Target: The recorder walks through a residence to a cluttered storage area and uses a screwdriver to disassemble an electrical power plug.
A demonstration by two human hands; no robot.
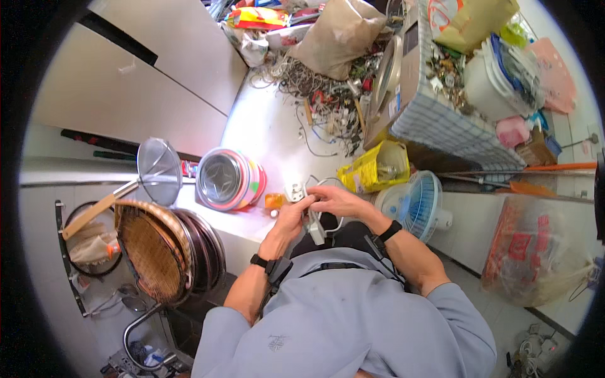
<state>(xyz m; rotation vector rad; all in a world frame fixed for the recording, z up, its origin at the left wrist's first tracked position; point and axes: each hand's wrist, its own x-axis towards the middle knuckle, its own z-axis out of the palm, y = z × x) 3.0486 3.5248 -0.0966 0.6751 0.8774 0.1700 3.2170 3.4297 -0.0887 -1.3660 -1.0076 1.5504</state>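
Observation:
My left hand (293, 215) and my right hand (335, 201) meet in front of me, both closed on a white cord (340, 224) with white electrical fittings. One pale fitting (296, 191) sticks up above my fingers, and a white block (316, 234) hangs just below them; I cannot make out exactly what each is. An orange item (275, 201) sits on the white counter (252, 225) left of my hands. A striped round tin (225, 179) stands farther left, and a yellow bag (372, 166) lies beyond my right hand.
Sieves, woven trays (151, 252) and pans hang at the left. A pile of tangled cables (321, 101) and a sack (334, 34) lie at the back. A checked-cloth surface (450, 135) holds tubs at the right, above a blue fan (416, 205) and a plastic-wrapped bundle (529, 246).

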